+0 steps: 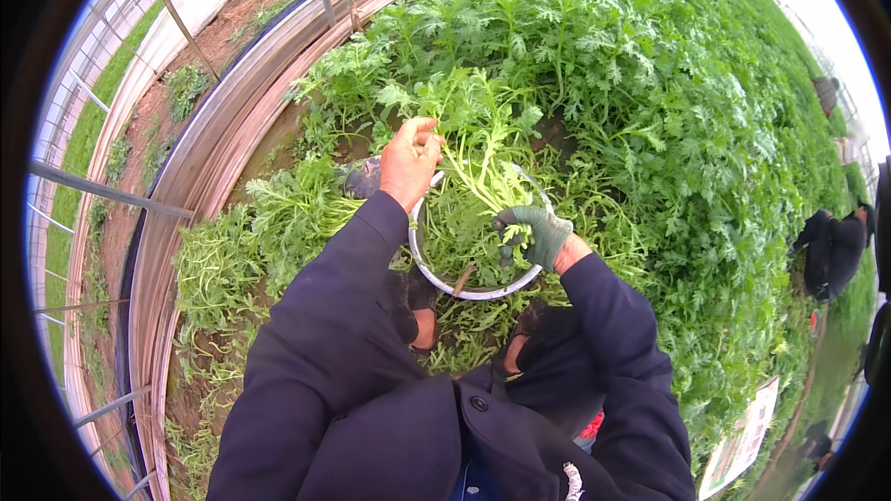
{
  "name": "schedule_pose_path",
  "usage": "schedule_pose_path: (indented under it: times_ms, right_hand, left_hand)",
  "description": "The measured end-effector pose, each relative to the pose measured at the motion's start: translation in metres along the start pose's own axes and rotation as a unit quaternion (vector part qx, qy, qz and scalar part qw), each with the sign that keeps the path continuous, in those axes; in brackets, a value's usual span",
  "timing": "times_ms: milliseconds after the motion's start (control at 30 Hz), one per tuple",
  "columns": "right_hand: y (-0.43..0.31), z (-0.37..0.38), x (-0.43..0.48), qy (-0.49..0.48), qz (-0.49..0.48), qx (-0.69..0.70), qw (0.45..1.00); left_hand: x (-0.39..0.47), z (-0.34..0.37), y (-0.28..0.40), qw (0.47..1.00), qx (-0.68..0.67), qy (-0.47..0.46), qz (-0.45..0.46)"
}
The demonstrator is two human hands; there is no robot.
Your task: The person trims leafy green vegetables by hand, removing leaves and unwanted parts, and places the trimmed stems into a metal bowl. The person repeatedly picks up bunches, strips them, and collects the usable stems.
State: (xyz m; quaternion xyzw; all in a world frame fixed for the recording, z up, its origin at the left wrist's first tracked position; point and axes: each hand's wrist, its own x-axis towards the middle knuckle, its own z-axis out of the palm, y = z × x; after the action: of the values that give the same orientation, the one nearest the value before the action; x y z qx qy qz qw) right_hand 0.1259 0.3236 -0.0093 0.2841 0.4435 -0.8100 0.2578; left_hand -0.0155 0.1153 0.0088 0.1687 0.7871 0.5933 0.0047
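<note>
My right hand [534,235], in a dark green work glove, is closed around the stem ends of a bunch of leafy greens [487,160] with toothed leaves. The bunch slants up and to the left over a round container with a pale rim [480,294], which holds more loose greens. My bare left hand [411,161] is at the left side of the bunch's leaves, fingers bent; whether it pinches a leaf or stem I cannot tell. A brown stick-like piece [463,280] leans at the container's near rim.
Dense growing greens [626,83] spread ahead and right. Cut greens [306,202] lie in a pile at the left. Beyond them run rolled plastic sheeting [209,125] and metal poles [111,189]. A person in dark clothes [832,250] is far right, above a printed board [741,438].
</note>
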Motion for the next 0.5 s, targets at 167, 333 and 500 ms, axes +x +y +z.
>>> schedule_pose_path:
  times_ms: [167,333,500]
  right_hand:
    - [-0.005,0.001,-0.009,-0.035,-0.033,0.025,0.999]
    - [0.007,-0.004,-0.006,-0.226,-0.01,0.115,0.967]
    - [0.022,-0.003,-0.01,-0.265,-0.048,0.156,0.95]
  left_hand:
    - [-0.029,-0.018,0.03,0.863,0.282,-0.04,0.417]
    - [-0.043,-0.01,0.026,0.827,0.347,-0.207,0.391]
    - [-0.042,0.013,0.004,0.858,0.279,-0.206,0.38]
